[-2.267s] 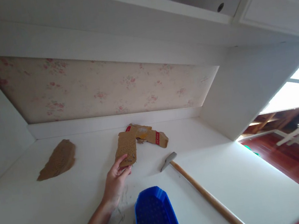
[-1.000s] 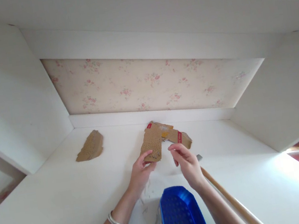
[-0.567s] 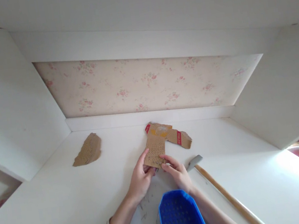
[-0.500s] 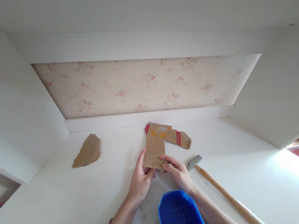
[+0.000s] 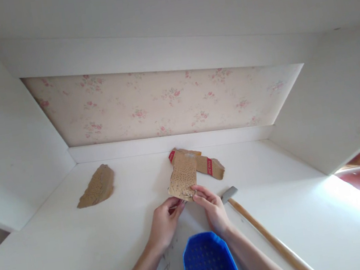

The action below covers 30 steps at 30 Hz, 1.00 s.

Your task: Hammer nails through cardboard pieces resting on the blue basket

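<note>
A piece of brown cardboard (image 5: 183, 175) dotted with many small holes is held up at its near edge. My right hand (image 5: 214, 209) pinches its lower right corner, where the edge looks ragged. Just under the lower left edge, the fingertips of my left hand (image 5: 164, 223) are pressed together; what lies between them is too small to make out. Behind the held piece are further cardboard pieces (image 5: 216, 169) with red printed bands, partly covered by it. A blue plastic basket (image 5: 211, 261) with a perforated bottom stands between my forearms.
On the white surface (image 5: 116, 248), a hammer (image 5: 269, 234) with a wooden handle lies right of my right hand. Another torn cardboard piece (image 5: 96, 186) lies far left. Small dark scraps (image 5: 166, 267) are scattered left of the basket. White side panels and a floral-papered back (image 5: 168, 100) enclose the space.
My left hand has let go of the cardboard's left side and moved below its near edge, fingertips together. The cardboard is tilted slightly differently. The whole view has shifted a little.
</note>
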{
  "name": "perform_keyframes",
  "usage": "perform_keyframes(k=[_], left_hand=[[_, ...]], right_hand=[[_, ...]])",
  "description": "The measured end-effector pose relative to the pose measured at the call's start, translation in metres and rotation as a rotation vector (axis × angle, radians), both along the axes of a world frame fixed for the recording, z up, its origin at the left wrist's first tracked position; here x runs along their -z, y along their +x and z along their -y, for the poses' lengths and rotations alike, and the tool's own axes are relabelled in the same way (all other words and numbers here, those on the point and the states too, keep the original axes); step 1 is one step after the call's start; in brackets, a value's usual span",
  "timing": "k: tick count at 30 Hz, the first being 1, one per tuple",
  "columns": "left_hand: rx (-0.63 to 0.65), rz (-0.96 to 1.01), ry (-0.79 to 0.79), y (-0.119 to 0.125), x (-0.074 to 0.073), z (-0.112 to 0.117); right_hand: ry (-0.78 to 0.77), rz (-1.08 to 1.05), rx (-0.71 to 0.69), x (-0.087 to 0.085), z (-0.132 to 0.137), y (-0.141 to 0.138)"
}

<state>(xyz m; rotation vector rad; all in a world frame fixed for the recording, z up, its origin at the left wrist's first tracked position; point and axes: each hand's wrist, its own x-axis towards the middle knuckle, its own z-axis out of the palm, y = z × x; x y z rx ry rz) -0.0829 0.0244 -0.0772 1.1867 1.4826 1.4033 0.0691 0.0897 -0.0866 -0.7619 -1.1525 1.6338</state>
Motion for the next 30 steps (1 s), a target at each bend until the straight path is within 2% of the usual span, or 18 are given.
perform_keyframes(k=[6,12,19,24,30], left_hand=[[0.005,-0.113,-0.017,-0.001,0.001,0.001],[0.122,-0.081,-0.03,-0.001,-0.005,0.002],[0.132,0.001,-0.097,0.0,-0.005,0.005],[0.22,0.015,-0.098,0.0,-0.01,0.005],[0.26,-0.126,-0.104,0.001,-0.011,0.007]], right_hand=[[-0.026,0.042,-0.007,0.002,-0.003,0.001],[-0.017,0.068,-0.017,0.001,-0.002,0.002],[0.018,0.075,-0.135,-0.004,-0.001,0.004],[0.04,0.09,-0.156,-0.009,0.003,0.004],[0.03,0.128,-0.19,-0.016,0.007,0.003]])
